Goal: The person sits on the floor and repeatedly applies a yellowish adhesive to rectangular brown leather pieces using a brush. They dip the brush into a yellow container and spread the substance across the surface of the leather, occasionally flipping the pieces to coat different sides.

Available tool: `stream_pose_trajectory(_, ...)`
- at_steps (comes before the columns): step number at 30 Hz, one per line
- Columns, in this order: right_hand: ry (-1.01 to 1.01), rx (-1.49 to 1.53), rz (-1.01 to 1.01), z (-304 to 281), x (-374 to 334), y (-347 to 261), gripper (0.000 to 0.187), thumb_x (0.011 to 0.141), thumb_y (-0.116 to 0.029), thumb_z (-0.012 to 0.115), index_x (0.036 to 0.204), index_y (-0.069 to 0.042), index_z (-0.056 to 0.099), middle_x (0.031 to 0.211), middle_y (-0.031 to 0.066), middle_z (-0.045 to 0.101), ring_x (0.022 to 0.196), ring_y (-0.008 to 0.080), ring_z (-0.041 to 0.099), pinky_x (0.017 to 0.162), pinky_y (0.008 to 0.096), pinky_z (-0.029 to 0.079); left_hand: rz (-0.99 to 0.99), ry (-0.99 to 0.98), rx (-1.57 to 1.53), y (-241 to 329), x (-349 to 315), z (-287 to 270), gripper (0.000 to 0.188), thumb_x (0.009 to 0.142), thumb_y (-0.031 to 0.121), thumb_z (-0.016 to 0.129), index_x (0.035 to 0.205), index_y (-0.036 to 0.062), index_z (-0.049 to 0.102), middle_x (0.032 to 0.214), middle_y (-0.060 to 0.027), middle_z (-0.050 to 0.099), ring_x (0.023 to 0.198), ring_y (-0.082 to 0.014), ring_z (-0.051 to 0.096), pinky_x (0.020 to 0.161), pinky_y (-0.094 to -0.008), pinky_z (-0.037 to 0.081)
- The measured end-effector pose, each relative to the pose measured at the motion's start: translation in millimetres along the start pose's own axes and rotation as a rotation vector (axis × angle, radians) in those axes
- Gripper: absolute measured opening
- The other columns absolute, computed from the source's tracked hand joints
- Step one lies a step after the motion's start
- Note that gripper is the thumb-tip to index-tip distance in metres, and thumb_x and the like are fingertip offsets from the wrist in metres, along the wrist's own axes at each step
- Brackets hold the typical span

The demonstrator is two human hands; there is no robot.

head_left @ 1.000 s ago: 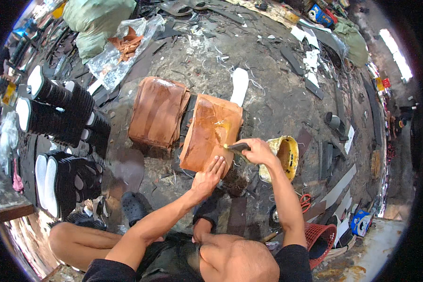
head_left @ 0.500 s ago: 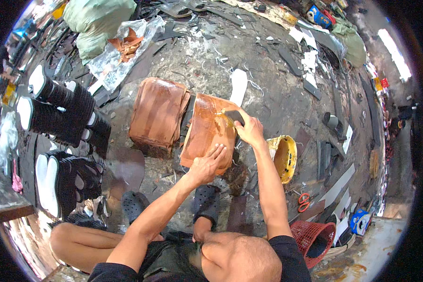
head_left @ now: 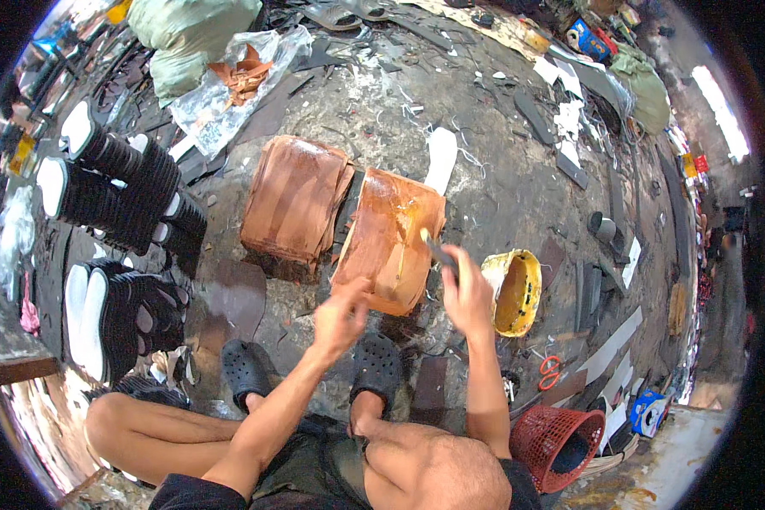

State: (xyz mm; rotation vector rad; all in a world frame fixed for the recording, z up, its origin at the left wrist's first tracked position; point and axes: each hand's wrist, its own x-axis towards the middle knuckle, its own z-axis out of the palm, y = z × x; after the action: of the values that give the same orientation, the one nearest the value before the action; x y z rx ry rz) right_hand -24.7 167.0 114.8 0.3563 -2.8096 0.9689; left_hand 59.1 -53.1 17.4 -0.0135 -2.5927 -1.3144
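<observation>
A stack of brown leather-like sheets (head_left: 382, 229) lies on the floor before me, its top sheet wet with a shiny amber smear. My left hand (head_left: 342, 316) is at the stack's near left edge, fingers curled in and slightly blurred, pinching the sheet's edge. In my right hand (head_left: 467, 293) is a dark-handled brush (head_left: 440, 252), its pale yellowish tip at the stack's right edge. To the right of that hand stands a yellow tub (head_left: 535, 293) with amber, glue-like stuff inside. A second stack of brown sheets (head_left: 296, 200) lies to the left.
Black-and-white soles (head_left: 115, 200) stand in rows at left. A white sole-shaped piece (head_left: 441, 157) lies beyond the near stack. Orange-handled scissors (head_left: 549, 372) and a red basket (head_left: 557, 446) are at lower right. Scraps litter the floor; a clear plastic bag (head_left: 229, 93) is at far left.
My right hand has drawn the brush from the sheet's far right part toward me and its right edge. My left hand, flat on the sheet before, has pulled back to its near left edge, fingers curled.
</observation>
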Motion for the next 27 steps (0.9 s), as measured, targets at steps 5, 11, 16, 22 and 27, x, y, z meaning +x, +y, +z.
stream_pose_trajectory(5,-0.464,-0.122,-0.226,43.1,81.0,11.0,0.033,0.085,-0.020,0.066,0.118,-0.023,0.070,0.109,0.0097,0.072,0.095,0.0326,0.069,0.081,0.0461,0.055,0.020,-0.434,0.345,37.6,-18.4,28.9,0.073,0.078,0.006,0.065,0.146,0.0087,0.041,0.155,-0.0186,0.038,0.104,-0.0353,0.067,0.067,-0.0430,0.061)
stream_pose_trajectory(11,-0.362,-0.273,0.088,50.4,158.2,72.2,0.040,0.092,-0.032,0.063,0.131,-0.025,0.063,0.111,0.0155,0.071,0.103,0.0355,0.068,0.083,0.0480,0.054,-0.041,0.204,0.044,11.0,-17.2,42.9,0.052,0.085,0.008,0.068,0.135,0.0028,0.057,0.138,-0.0180,0.053,0.109,-0.0371,0.060,0.098,-0.0449,0.048)
stream_pose_trajectory(16,-0.435,-0.176,-0.191,64.2,61.5,11.8,0.029,0.089,-0.020,0.063,0.117,-0.028,0.068,0.089,0.0124,0.072,0.083,0.0353,0.070,0.069,0.0497,0.056,-0.543,0.067,0.059,-15.5,-18.9,0.9,0.048,0.090,0.012,0.064,0.136,0.0019,0.057,0.122,-0.0165,0.060,0.116,-0.0352,0.054,0.097,-0.0436,0.047)
stream_pose_trajectory(22,-0.256,-0.192,-0.460,61.3,-34.5,-9.5,0.042,0.077,-0.005,0.064,0.115,-0.024,0.072,0.115,-0.0006,0.071,0.099,0.0225,0.066,0.082,0.0382,0.056,-0.300,-0.001,0.210,-11.0,-22.6,-6.6,0.045,0.083,0.006,0.063,0.128,0.0022,0.062,0.121,-0.0156,0.062,0.114,-0.0351,0.056,0.097,-0.0435,0.048)
stream_pose_trajectory(27,-0.270,-0.317,-0.567,59.7,-69.1,2.1,0.040,0.081,-0.011,0.062,0.117,-0.024,0.070,0.121,-0.0009,0.067,0.105,0.0221,0.064,0.086,0.0396,0.054,-0.505,0.072,-0.070,-4.0,-13.0,-10.7,0.041,0.080,-0.001,0.062,0.121,0.0046,0.065,0.118,-0.0148,0.063,0.108,-0.0335,0.058,0.099,-0.0429,0.046)
